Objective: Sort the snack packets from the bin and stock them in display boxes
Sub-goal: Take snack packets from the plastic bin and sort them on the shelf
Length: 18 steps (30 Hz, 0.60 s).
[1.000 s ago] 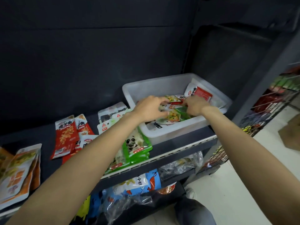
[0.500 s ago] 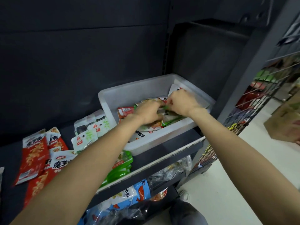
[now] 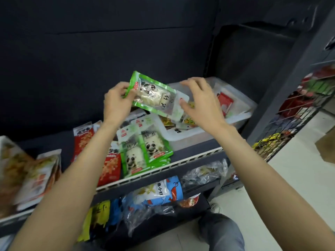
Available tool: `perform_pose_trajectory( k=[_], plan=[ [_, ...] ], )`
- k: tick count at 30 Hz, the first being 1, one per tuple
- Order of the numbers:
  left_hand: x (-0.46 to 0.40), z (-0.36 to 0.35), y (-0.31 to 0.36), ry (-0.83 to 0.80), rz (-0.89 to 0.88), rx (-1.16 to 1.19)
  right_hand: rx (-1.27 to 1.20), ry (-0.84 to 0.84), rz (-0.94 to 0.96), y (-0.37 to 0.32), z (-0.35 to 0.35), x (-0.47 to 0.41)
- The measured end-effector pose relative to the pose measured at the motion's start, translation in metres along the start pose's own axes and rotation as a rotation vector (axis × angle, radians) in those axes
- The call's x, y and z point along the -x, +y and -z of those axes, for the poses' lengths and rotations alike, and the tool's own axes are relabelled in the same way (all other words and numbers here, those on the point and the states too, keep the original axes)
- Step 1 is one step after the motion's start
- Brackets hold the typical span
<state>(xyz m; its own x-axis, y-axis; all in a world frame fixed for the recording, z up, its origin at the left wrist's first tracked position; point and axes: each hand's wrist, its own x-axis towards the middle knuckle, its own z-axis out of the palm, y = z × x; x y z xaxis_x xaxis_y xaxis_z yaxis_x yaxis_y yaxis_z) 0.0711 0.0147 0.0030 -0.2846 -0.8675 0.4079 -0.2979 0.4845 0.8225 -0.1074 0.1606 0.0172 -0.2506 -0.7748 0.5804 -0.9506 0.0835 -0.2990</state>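
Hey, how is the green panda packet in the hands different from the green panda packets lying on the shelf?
The held green panda snack packet is up in the air, tilted, over the translucent white plastic bin; the green panda snack packets on the dark shelf lie flat in a small stack. The held one is pinched by the left hand, with the open right hand at its other end; nothing touches the stacked ones. Both share green edges and a panda print.

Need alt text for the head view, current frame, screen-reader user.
A person's left hand pinches a green-edged panda snack packet raised above a dark shelf, while the open right hand hovers at its other end. Behind sits a translucent white plastic bin of mixed packets; below lies a stack of matching green panda packets beside red packets.
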Motion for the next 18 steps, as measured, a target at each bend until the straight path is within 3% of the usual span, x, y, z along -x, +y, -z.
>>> perform_pose_trajectory(
  k=[6,9,12,15,18],
  plan=[
    [0.022,0.066,-0.018,0.024,0.162,0.084,-0.042,-0.214,0.256,-0.079,-0.036,0.019],
    [0.026,0.077,-0.024,-0.018,0.195,0.101,-0.21,-0.34,0.104,-0.104,-0.056,0.033],
    [0.028,0.07,-0.035,0.034,0.244,0.146,-0.286,-0.331,-0.034,-0.115,-0.078,0.041],
    [0.042,0.044,-0.048,-0.154,0.36,-0.019,-0.089,-0.376,-0.149,-0.111,-0.101,0.049],
    [0.072,0.02,-0.061,-0.426,0.359,-0.288,0.201,-0.364,-0.124,-0.098,-0.122,0.068]
  ],
)
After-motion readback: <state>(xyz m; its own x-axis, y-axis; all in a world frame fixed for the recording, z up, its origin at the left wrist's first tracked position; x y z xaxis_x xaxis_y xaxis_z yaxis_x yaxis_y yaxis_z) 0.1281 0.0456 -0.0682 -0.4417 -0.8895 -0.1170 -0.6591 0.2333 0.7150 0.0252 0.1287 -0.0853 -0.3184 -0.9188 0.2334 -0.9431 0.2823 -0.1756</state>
